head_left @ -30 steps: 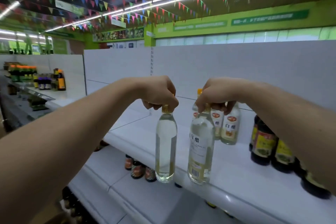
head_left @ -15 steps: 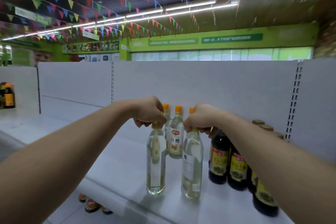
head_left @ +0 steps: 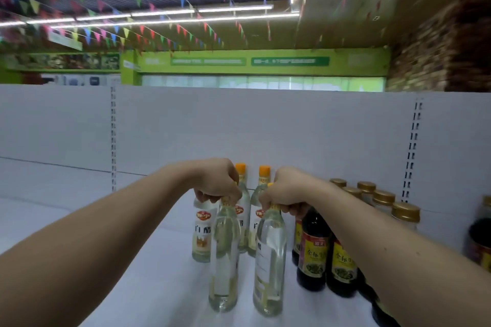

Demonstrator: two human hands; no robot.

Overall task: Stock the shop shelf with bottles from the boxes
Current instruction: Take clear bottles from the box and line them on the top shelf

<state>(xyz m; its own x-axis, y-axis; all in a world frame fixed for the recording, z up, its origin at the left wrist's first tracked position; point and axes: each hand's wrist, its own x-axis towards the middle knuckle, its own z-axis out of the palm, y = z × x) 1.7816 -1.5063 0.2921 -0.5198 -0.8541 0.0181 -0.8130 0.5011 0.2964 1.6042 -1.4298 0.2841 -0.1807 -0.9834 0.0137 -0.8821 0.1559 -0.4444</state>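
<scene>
My left hand (head_left: 216, 180) grips the cap of a clear vinegar bottle (head_left: 224, 260) that stands upright on the white shelf (head_left: 132, 260). A second clear vinegar bottle (head_left: 269, 263) stands just to its right, its cap gripped by my right hand (head_left: 285, 192). The two bottles are a small gap apart. Behind them stand three more clear vinegar bottles (head_left: 202, 233) with orange caps and red-and-white labels.
Several dark soy sauce bottles (head_left: 313, 255) with gold caps stand close to the right of the held bottles, under my right forearm. The shelf's white back panel (head_left: 265, 127) rises behind. A slotted upright (head_left: 414, 146) runs down at the right.
Both hands carried their bottles further onto the shelf, up to the row of clear bottles. The view has swung right and closer.
</scene>
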